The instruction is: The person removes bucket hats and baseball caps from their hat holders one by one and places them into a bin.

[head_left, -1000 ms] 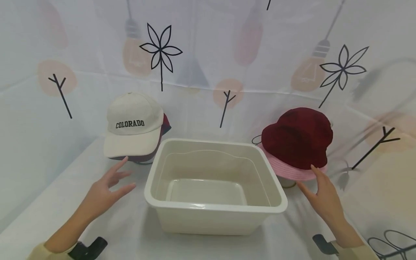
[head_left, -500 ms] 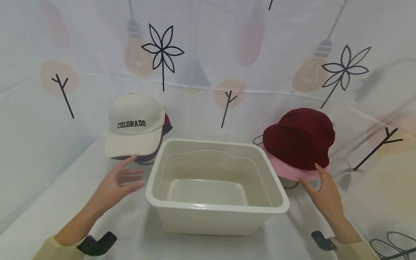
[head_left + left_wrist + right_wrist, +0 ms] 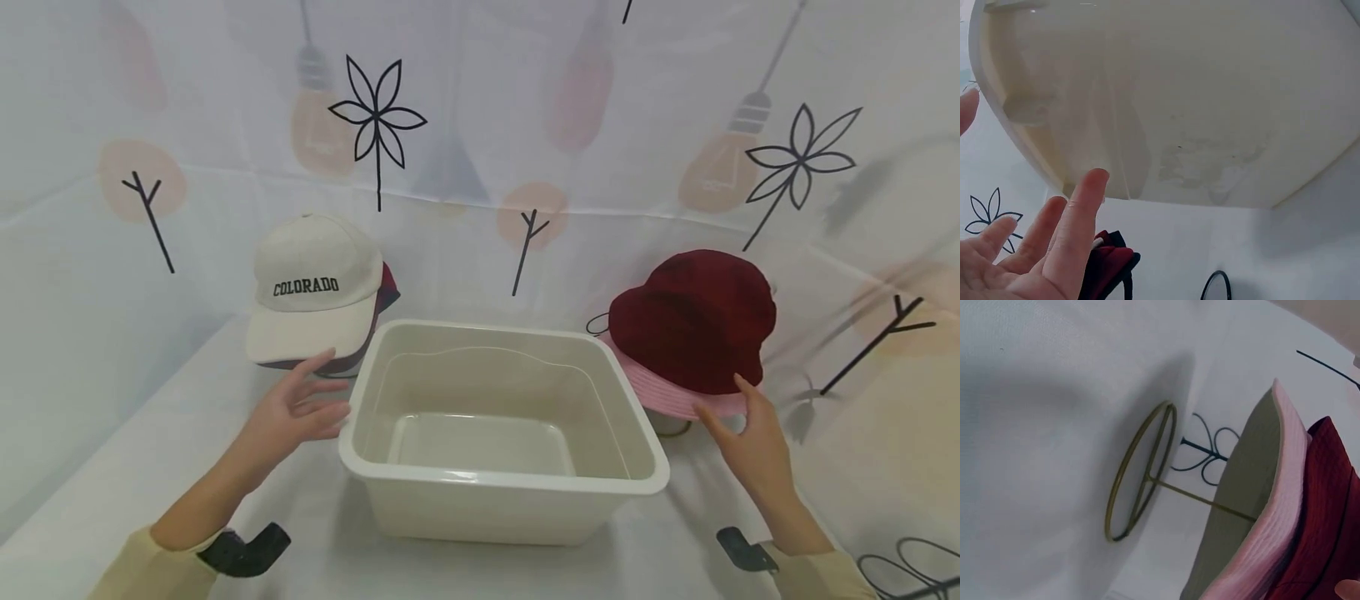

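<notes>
My left hand (image 3: 288,417) is beside the cream plastic basin (image 3: 483,481), its fingertips close to the left rim. In the left wrist view the fingers (image 3: 1079,234) are extended below the basin's outer wall (image 3: 1197,112); contact is unclear. Behind that hand sits a white COLORADO baseball cap (image 3: 311,275) over a maroon and navy cap (image 3: 388,287). At right, my right hand (image 3: 757,454) has thumb and forefinger spread by the edge of a dark red bucket hat (image 3: 693,321) stacked over a pink hat (image 3: 652,387). Whether they touch the brims cannot be told.
A wire hat stand (image 3: 1141,475) carries the stacked bucket hats, its ring base on the white table (image 3: 480,575). A printed curtain (image 3: 465,108) rises behind everything. The basin's floor (image 3: 480,446) shows between the two hat stacks.
My left hand has moved right, from below the white cap to the basin's left rim. The right hand stays near the bucket hats, slightly closer to the brim. The view has shifted slightly.
</notes>
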Action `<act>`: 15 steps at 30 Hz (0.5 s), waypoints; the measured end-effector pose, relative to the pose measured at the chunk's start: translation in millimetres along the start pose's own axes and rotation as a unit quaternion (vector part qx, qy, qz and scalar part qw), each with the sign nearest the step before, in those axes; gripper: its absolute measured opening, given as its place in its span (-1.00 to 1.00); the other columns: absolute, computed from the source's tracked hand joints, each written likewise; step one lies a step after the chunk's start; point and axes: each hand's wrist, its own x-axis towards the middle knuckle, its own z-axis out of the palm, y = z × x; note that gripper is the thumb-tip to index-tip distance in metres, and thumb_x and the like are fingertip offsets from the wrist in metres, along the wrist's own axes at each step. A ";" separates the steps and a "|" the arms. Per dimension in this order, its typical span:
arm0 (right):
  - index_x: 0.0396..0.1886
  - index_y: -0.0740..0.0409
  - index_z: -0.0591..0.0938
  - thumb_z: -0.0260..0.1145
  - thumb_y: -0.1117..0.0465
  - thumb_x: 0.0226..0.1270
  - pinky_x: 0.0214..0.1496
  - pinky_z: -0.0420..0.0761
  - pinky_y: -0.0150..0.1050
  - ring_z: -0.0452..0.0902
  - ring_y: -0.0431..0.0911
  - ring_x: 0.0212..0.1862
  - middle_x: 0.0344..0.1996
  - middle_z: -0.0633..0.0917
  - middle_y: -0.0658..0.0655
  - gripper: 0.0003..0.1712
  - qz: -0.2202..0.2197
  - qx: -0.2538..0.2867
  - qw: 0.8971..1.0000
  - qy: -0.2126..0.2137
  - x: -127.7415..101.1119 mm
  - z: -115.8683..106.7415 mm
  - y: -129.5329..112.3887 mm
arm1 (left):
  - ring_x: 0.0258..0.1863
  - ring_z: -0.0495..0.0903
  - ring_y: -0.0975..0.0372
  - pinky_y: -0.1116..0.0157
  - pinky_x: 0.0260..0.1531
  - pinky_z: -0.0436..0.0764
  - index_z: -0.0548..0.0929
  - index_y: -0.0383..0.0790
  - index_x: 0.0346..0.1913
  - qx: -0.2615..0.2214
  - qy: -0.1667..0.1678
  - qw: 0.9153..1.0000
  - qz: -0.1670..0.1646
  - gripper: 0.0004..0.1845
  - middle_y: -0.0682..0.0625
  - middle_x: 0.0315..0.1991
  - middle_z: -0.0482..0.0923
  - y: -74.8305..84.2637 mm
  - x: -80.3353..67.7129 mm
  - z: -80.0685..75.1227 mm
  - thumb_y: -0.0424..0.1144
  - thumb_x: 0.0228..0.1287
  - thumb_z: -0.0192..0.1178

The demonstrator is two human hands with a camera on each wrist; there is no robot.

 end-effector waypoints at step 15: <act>0.40 0.37 0.06 0.22 -0.02 0.28 0.19 0.11 0.33 0.05 0.43 0.26 0.28 0.14 0.55 -0.10 0.010 0.023 0.999 0.031 11.7 -6.0 -8.3 | 0.08 0.47 -0.05 0.09 -0.17 0.59 0.06 -0.10 0.43 -0.033 -0.030 0.998 -0.039 -0.18 -0.30 0.25 0.26 1.7 5.4 7.7 -0.18 0.18 0.26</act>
